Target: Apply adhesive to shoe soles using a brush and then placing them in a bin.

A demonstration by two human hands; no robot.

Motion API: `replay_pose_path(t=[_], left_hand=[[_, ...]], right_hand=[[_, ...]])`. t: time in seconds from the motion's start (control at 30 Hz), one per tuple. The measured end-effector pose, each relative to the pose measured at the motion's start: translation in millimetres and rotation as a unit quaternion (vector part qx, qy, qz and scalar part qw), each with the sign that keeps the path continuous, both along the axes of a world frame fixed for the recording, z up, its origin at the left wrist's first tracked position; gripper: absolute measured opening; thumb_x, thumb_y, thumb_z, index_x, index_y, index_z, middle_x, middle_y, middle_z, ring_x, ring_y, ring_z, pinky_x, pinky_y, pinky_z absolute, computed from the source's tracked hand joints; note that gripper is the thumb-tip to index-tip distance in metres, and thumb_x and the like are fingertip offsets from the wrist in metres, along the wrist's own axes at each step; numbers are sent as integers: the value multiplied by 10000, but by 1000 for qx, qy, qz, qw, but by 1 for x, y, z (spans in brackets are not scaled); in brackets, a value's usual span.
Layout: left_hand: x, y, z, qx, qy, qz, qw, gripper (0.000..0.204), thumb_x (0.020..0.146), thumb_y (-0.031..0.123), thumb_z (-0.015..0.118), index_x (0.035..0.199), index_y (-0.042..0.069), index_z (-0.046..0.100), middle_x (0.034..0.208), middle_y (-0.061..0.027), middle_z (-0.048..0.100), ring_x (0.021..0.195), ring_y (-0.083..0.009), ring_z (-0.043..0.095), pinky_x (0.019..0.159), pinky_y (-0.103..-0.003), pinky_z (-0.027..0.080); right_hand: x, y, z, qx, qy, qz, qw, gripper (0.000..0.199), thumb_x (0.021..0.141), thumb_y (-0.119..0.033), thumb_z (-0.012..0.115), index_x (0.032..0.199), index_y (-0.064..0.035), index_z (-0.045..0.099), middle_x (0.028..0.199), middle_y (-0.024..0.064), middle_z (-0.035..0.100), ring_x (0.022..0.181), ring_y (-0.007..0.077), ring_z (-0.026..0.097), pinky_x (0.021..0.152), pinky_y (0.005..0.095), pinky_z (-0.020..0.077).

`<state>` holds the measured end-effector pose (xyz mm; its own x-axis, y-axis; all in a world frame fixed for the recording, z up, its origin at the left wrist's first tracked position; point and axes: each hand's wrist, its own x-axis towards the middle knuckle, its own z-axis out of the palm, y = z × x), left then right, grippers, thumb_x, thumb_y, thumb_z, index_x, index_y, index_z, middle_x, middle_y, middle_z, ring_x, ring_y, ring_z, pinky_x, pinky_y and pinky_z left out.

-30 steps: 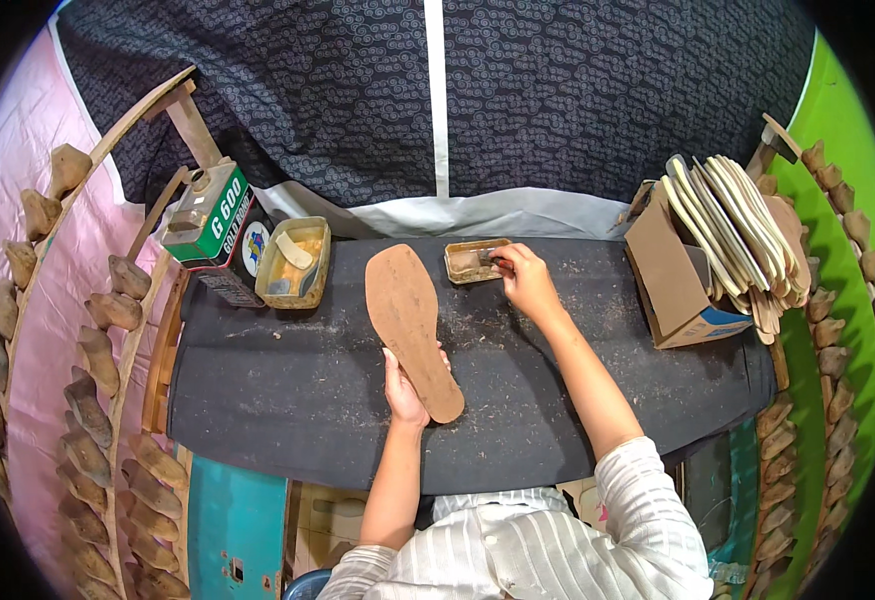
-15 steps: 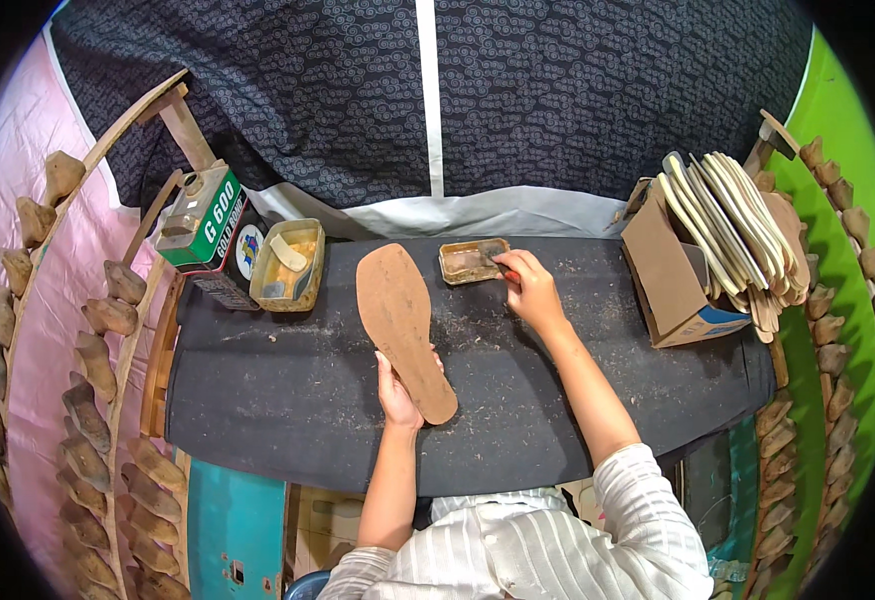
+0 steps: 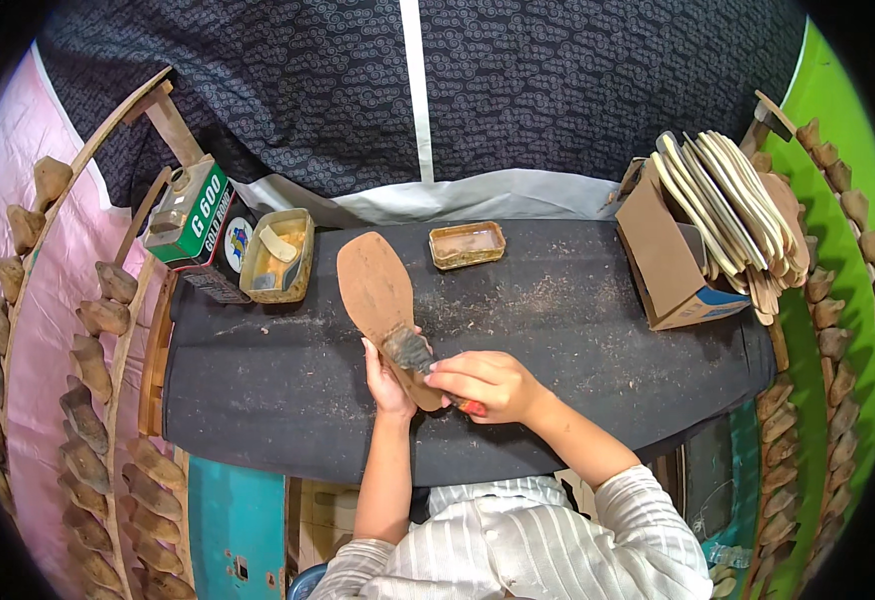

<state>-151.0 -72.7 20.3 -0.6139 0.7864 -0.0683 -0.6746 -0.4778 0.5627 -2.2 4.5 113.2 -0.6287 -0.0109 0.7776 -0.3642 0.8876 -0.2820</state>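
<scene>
My left hand (image 3: pixel 386 386) grips a brown shoe sole (image 3: pixel 374 280) from beneath at its narrow part, with the wide end pointing away from me. In my right hand (image 3: pixel 493 386) is a brush (image 3: pixel 410 350) with dark, stiff-looking bristles and a red handle end. Its bristles lie against the sole's middle, just above the fingers. Part of the sole's near end is hidden by my right hand. Beyond it stands a small rectangular dish (image 3: pixel 468 247), holding something pale and wet-looking.
At the left are a green and black metal can (image 3: pixel 203 225) and a yellowish tub (image 3: pixel 278 287) with scraps inside. A cardboard box (image 3: pixel 648 270) of pale soles (image 3: pixel 723 210) stands at the right. Racks of wooden shoe lasts (image 3: pixel 88 455) flank the dark, crumb-strewn table (image 3: pixel 568 320).
My right hand has brought the brush from the small dish toward me and set its bristles on the sole. The sole, still in my left hand, appears slightly farther left.
</scene>
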Motion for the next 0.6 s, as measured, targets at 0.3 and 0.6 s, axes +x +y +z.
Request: replay_pose_path(t=[0.3, 0.6], left_hand=[[-3, 0, 8, 68, 9, 7, 998, 632, 962, 543, 246, 1149, -5, 501, 974, -144, 587, 805, -250, 574, 725, -380, 485], [-1, 0, 11, 72, -14, 1, 997, 627, 957, 546, 265, 1158, -3, 492, 971, -140, 575, 788, -253, 559, 705, -378, 472]], right_hand=[[23, -14, -1, -38, -89, 45, 994, 358, 622, -44, 731, 973, -47, 659, 960, 86, 644, 780, 222, 655, 651, 323, 534], [12, -21, -2, -31, -49, -6, 998, 435, 578, 0, 708, 1003, -24, 621, 1004, 108, 616, 846, 265, 641, 703, 346, 537]])
